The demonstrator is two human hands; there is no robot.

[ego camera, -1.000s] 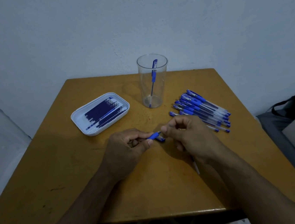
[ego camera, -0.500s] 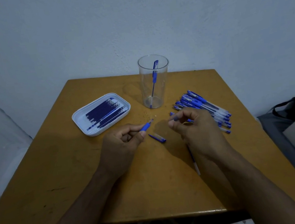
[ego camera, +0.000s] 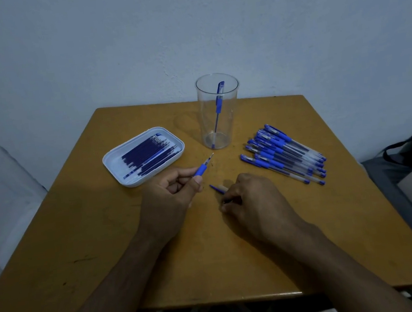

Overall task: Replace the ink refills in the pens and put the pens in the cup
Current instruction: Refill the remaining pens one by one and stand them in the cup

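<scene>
One clear cup (ego camera: 219, 110) on the table, and one pen (ego camera: 217, 108) stands inside it. One white tray (ego camera: 113, 161), holding a stack of dark refills (ego camera: 148, 154), too tightly packed to count. One heap of blue pens (ego camera: 283, 154), a dozen or so, overlapping. Two hands in play: left hand (ego camera: 169, 203), right hand (ego camera: 253, 201).

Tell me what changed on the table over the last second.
The hands parted: the left hand carried the uncapped pen toward the tray, and the right hand dropped onto the cap lying on the table. Cup and pen pile stayed put.
</scene>
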